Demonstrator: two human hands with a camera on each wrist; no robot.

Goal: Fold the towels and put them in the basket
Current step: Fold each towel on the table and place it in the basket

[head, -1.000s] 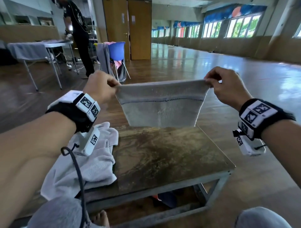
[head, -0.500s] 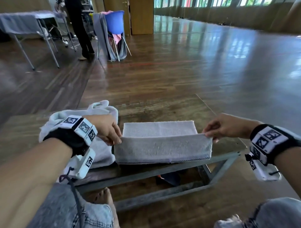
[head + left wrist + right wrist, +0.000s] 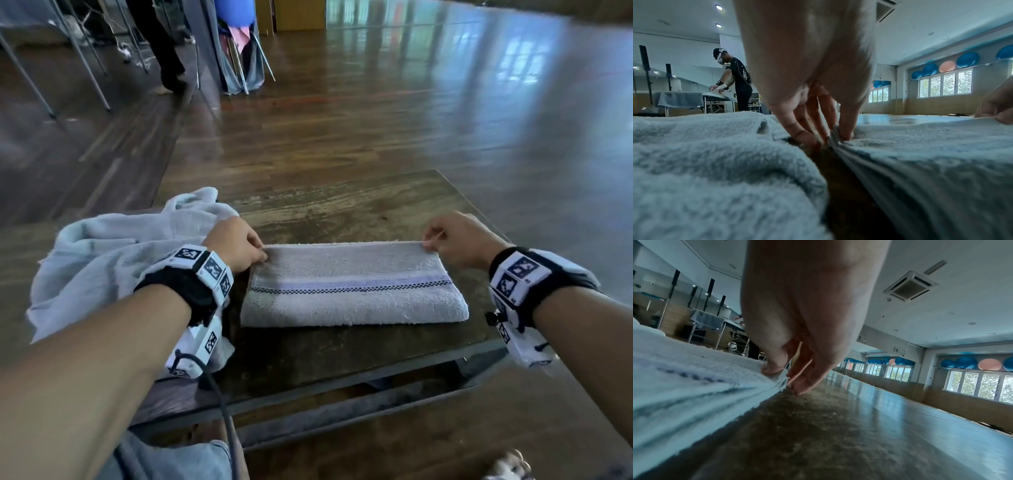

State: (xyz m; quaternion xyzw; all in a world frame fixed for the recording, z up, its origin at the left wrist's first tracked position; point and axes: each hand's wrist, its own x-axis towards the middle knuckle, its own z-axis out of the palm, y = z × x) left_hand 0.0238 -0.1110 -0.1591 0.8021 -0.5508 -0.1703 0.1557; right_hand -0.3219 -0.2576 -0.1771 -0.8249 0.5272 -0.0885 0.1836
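Grey terry cloth now lies flat on the counter (image 3: 359,212): the folded towel (image 3: 352,291) rests near the front edge, with its striped band facing up and its long fold toward you. Half a second ago its upper half was standing up between your hands, and one second ago you held the whole towel in the air above the counter; now the top layer is laid down over the lower one.

Your left hand (image 3: 236,246) pinches the far left corner of the towel between thumb and fingers, and the left wrist view shows the fingertips (image 3: 845,134) closed on the layered edge. Your right hand (image 3: 459,240) pinches the far right corner in the same way, the thumb on top of the cloth and the other fingers (image 3: 803,384) under and beside it, touching the counter. Both hands have come down and moved away from you since the earlier frames.

At the left edge of the counter the unfolded towel (image 3: 113,253) is heaped, just beside the folded one, with a narrow strip of bare wood between them; it stays where it was. Your left wrist is over this heap.
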